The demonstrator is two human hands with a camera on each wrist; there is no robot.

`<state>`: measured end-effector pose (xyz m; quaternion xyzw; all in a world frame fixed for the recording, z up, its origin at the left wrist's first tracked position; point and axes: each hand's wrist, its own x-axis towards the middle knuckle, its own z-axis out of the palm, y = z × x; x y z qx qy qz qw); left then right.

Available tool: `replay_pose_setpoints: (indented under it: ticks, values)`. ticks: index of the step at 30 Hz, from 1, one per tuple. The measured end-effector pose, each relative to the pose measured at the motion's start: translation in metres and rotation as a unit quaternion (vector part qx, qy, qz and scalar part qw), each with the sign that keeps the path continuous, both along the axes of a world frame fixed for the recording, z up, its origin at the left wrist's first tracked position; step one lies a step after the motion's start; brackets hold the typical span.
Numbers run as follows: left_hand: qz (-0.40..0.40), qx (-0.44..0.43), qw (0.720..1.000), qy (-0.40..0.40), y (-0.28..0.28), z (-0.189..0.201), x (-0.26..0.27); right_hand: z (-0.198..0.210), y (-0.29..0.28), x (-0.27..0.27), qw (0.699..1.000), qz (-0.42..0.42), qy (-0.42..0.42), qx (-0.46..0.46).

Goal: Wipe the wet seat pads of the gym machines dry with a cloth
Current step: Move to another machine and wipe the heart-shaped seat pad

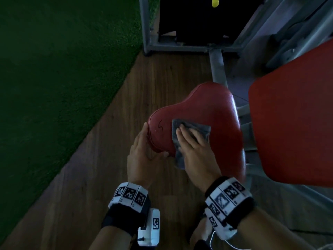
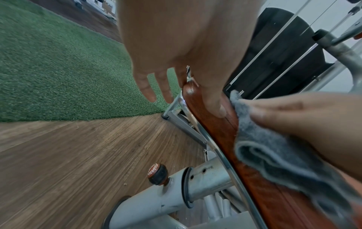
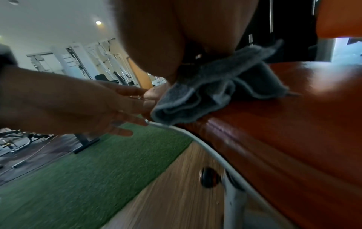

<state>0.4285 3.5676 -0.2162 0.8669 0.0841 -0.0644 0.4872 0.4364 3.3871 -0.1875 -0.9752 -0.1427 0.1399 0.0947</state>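
Observation:
A red seat pad (image 1: 207,109) on a grey machine sits at the middle of the head view. On its near part lies a grey cloth (image 1: 198,128), and my right hand (image 1: 191,141) presses flat on it with straight fingers. My left hand (image 1: 142,147) rests against the pad's left edge, thumb on the rim. In the left wrist view the left hand (image 2: 172,54) has straight fingers hanging beside the seat pad (image 2: 221,133), next to the cloth (image 2: 274,155). In the right wrist view the cloth (image 3: 221,86) is bunched on the seat pad (image 3: 293,124) under my right hand (image 3: 166,46).
A red back pad (image 1: 292,114) rises just right of the seat. The grey metal frame (image 1: 218,67) and a dark weight stack (image 1: 189,18) stand behind. Below the seat are a post with a black knob (image 2: 157,174). Wood floor (image 1: 126,114) and green turf (image 1: 54,87) lie to the left.

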Motion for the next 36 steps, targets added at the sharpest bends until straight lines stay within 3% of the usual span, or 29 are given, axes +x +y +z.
replay_pose_setpoints:
  ticks: [7,12,17,23,26,30,36]
  values:
    - [0.007,0.005,1.000,0.018,-0.004,0.009,0.001,0.005,0.013,0.080,0.996,-0.042,0.044,0.069]
    - [0.006,0.008,1.000,0.015,-0.003,0.007,0.002,-0.003,0.000,0.057,0.997,0.020,0.000,0.070]
    - [0.008,-0.001,1.000,0.001,-0.001,0.003,0.000,-0.016,-0.023,0.066,0.995,0.088,-0.005,0.038]
    - [0.008,-0.002,1.000,-0.001,-0.003,0.003,0.000,-0.020,-0.039,0.156,0.999,0.049,-0.008,0.020]
    - [0.012,-0.005,1.000,0.009,-0.001,0.004,0.000,-0.024,-0.045,0.204,0.997,0.017,0.062,-0.045]
    - [0.003,0.008,1.000,0.002,0.000,0.005,0.000,-0.019,-0.042,0.216,0.989,0.080,0.089,-0.087]
    - [0.014,0.010,1.000,0.010,-0.002,0.003,0.000,-0.004,0.001,0.178,0.980,0.117,0.139,0.081]
